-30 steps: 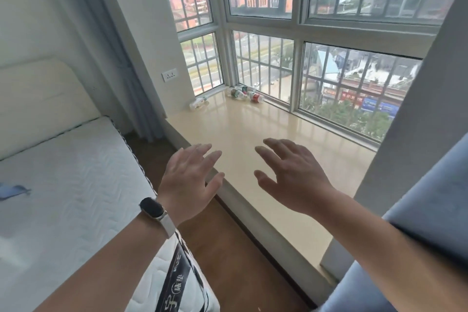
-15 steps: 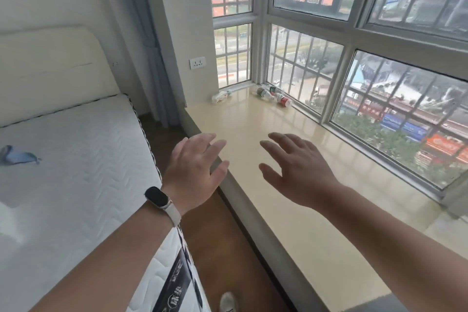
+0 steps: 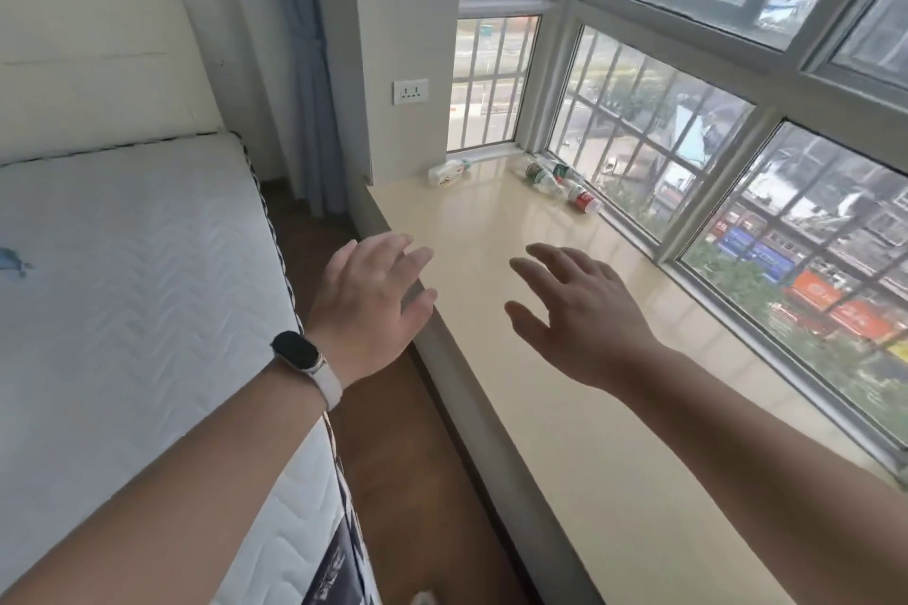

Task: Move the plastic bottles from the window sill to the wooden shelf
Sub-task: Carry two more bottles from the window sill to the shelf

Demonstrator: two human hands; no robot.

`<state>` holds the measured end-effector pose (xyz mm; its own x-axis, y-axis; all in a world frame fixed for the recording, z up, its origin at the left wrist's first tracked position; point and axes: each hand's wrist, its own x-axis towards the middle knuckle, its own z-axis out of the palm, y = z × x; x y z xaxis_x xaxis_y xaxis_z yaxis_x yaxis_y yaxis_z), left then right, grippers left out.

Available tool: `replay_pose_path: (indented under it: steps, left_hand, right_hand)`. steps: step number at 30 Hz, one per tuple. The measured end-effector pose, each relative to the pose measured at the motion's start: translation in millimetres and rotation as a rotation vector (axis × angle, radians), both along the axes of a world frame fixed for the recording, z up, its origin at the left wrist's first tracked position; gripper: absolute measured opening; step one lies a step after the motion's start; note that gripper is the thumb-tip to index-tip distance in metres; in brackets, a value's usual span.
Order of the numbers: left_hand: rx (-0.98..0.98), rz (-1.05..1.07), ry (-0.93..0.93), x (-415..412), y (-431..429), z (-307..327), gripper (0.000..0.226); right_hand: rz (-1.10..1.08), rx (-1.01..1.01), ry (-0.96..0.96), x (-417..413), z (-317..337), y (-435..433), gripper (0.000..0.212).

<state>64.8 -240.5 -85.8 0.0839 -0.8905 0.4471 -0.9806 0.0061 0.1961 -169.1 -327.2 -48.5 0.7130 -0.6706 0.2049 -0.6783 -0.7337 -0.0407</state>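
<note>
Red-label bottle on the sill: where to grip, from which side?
Round its labelled middle, from above on the room side: the red-label bottle lies on its side close to the window frame, a green-label bottle at its far end.

We are seeing a glossy cream window sill (image 3: 516, 319). On it, a clear plastic bottle with a mostly white label (image 3: 447, 172), a clear plastic bottle with a green label (image 3: 538, 177) and a clear plastic bottle with a red label (image 3: 582, 200) are lying. A white quilted mattress (image 3: 123, 285) is showing zigzag stitching (dark-and-white piping (image 3: 255, 172) is edging it). We are wearing a black oblong band on a white strap (image 3: 295, 351).
</note>
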Motion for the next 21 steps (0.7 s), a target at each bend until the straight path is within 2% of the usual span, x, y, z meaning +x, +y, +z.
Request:
replay_pose_path:
  steps: [10, 21]
  left_hand:
    - [0.024, 0.072, -0.003, 38.7, -43.5, -17.4, 0.049]
    - [0.093, 0.138, -0.051, 52.0, -160.0, -12.6, 0.049]
  right_hand:
    - [0.06, 0.048, -0.053, 50.1, -29.7, -65.7, 0.049]
    - [0.117, 0.022, -0.129, 74.4, -36.7, -194.8, 0.048]
